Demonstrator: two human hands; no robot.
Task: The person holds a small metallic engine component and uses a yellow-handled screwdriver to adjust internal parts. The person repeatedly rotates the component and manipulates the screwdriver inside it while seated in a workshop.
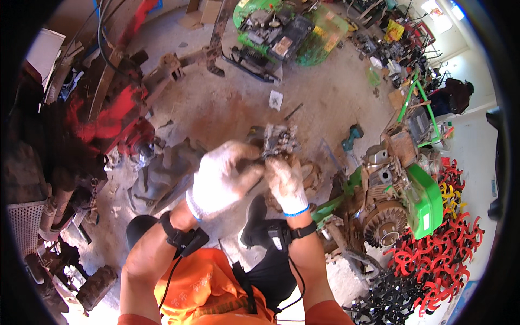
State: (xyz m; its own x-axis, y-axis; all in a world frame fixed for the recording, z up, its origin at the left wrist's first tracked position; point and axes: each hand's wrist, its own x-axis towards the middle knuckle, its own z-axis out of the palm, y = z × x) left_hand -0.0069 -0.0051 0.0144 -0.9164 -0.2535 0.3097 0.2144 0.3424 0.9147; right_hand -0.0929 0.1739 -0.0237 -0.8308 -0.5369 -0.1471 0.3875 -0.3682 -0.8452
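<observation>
Both forearms rise from the lower edge of the view, each with a black strap-mounted device and a cable at the wrist, and meet in front of the chest above the dirty concrete floor (227,103). The left hand (222,176), in a white knit work glove, is curled with the fingers bent inward toward the right; its fingertips close on the lower left side of a small metal engine part (279,142). The right hand (287,184), also in a white glove with a blue cuff edge, stands more upright, its fingers wrapped up against the underside of the same part. So both hands are closed on the part, held between them, and the two gloves touch or nearly touch at the fingertips.

The part sits just above the hands, near the middle of the view. It is a grey, grimy cast-metal block with irregular lugs and small fittings, roughly like a carburettor; finer detail is too small to tell. Its lower portion is hidden by the gloved fingers.

To the right, near the right forearm, lies a green-shrouded small engine (401,200) with a rusty round flywheel housing. Beyond it is a heap of red curved tiller blades (455,244). A teal power drill (353,134) lies on the floor to the right of the part. Another green machine (281,32) stands at the top.
</observation>
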